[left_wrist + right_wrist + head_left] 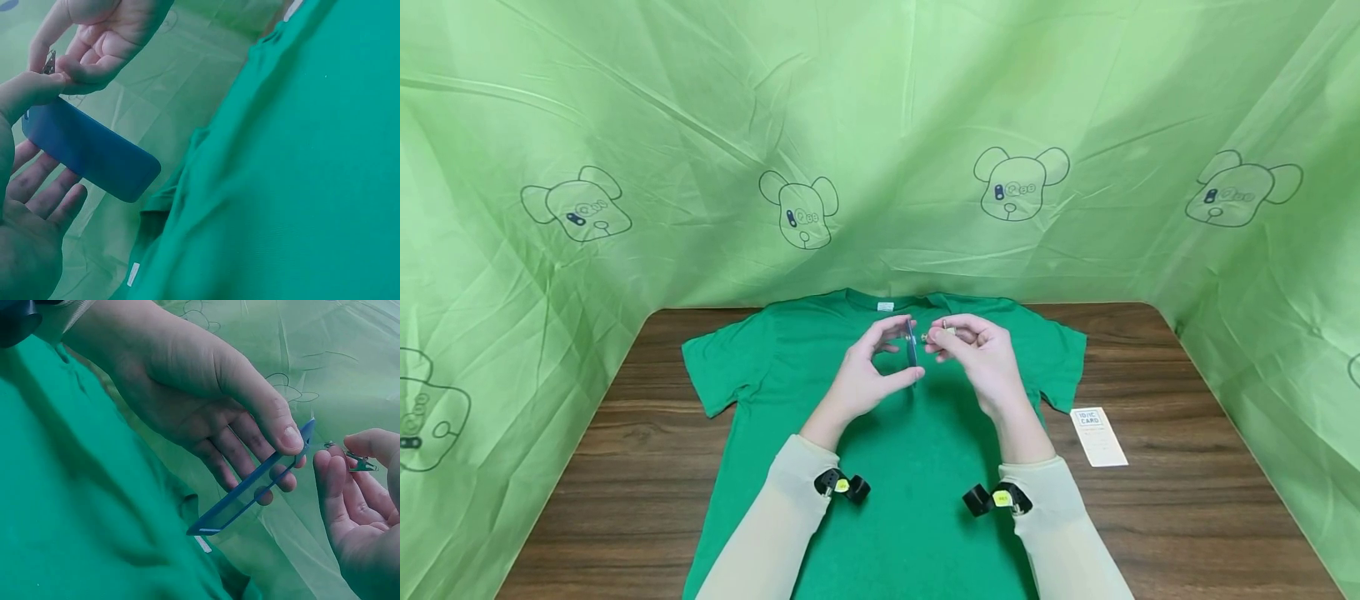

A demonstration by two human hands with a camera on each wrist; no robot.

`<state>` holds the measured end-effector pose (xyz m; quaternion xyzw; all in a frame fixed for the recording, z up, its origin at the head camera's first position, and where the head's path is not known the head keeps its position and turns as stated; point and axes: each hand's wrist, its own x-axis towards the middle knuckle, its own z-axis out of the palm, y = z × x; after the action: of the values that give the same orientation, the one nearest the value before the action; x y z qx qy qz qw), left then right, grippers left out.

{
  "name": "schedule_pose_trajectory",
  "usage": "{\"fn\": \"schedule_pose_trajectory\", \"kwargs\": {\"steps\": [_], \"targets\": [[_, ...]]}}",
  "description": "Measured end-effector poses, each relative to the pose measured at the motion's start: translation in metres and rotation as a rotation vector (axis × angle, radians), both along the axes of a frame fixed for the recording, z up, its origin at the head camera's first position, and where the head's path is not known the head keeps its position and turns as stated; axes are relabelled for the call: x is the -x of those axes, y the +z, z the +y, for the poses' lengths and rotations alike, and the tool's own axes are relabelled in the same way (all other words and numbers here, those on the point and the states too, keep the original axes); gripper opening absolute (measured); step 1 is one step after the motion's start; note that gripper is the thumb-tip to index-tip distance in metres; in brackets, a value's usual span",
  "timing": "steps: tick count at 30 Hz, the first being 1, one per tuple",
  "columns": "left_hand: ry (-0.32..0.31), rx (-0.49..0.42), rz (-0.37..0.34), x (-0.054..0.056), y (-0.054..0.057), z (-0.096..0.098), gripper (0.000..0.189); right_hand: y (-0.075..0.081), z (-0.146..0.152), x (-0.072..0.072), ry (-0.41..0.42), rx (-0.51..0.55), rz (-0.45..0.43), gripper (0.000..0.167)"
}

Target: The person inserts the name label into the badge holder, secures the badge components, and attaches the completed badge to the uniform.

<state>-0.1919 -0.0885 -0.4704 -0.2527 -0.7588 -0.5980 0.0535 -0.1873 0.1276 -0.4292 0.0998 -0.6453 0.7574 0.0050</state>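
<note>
My left hand [867, 371] holds a blue card holder [94, 150] near one end, thumb on one side and fingers on the other. The holder is seen nearly edge-on in the head view, above a green T-shirt [880, 483]. Just right of it, my right hand [981, 354] pinches a small metal badge clip [361, 462] between thumb and fingers. A round metal snap [329, 444] shows at the clip's near end, close to the holder's slotted end. Whether a clear strap links clip and holder cannot be told.
The T-shirt lies spread over a dark wooden table [1180, 500], its collar at the far edge. A white card [1099, 437] printed "ID/IC CARD" lies right of the shirt. Green cloth walls [895, 125] with bear-head drawings enclose the table.
</note>
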Motion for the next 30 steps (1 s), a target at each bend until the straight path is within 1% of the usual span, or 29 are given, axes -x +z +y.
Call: {"fn": "schedule_pose_trajectory", "kwargs": {"steps": [9,16,21,26,30], "targets": [[-0.032,-0.057,-0.02,0.0,0.002,0.0,0.071,0.0,0.001,0.001,0.011,-0.011,0.002,0.017],[-0.061,-0.141,-0.061,-0.001,0.001,0.001,0.072,-0.001,0.002,0.001,-0.001,-0.013,0.001,0.017],[-0.059,-0.171,-0.075,-0.001,0.002,0.0,0.071,0.0,0.004,0.002,-0.034,-0.006,0.0,0.014],[-0.039,-0.217,-0.071,-0.001,0.005,-0.005,0.072,0.001,0.014,0.005,-0.085,0.017,0.0,0.013],[-0.038,-0.225,-0.075,-0.001,0.006,-0.006,0.071,0.002,0.02,0.006,-0.087,0.022,-0.022,0.017]]}}
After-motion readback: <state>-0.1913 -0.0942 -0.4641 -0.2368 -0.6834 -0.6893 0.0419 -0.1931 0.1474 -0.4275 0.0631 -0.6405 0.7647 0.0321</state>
